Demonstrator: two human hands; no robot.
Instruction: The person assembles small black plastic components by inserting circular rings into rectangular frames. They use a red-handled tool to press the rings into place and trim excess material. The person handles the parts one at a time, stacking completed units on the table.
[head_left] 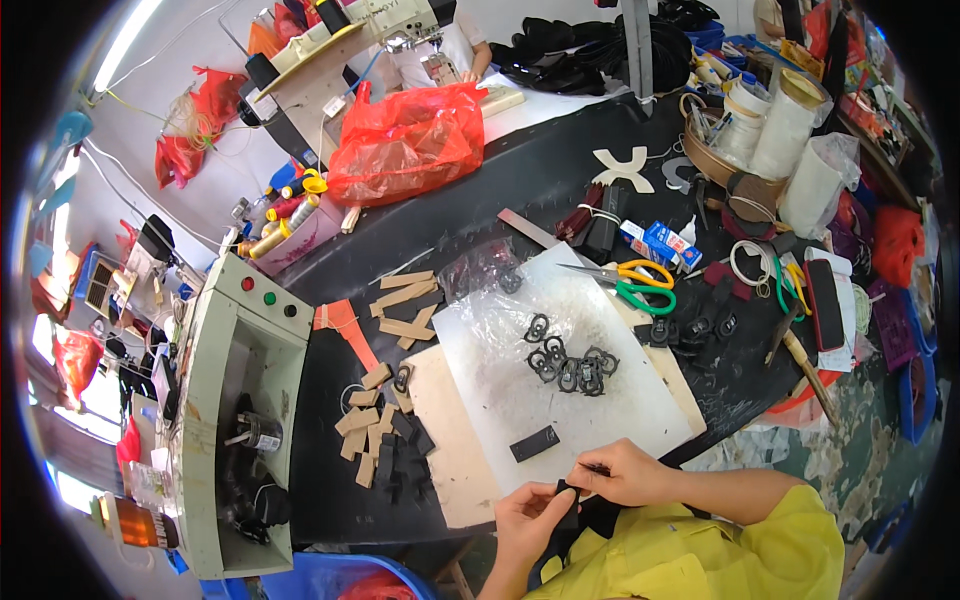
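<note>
Close to my body, at the near edge of the white board point(480, 385), my two hands meet over a small black strip point(567, 503). My left hand point(532, 520) pinches the strip between thumb and fingers. Closed at the strip's upper end is my right hand point(628, 474), with a dark bit showing among its fingers, too small to make out. Another black strip point(534, 444) lies flat on the board just beyond my hands. Farther up the board sits a loose cluster of black buckle-like rings point(580, 372), beside a clear plastic bag point(490, 300).
Left of the board lie tan and black strips point(368, 425) and a pale green machine cabinet point(240, 320). Scissors with orange and green handles point(640, 287) rest at the board's far right. A hammer point(808, 375), a phone point(824, 305) and a red bag point(410, 140) stand farther out.
</note>
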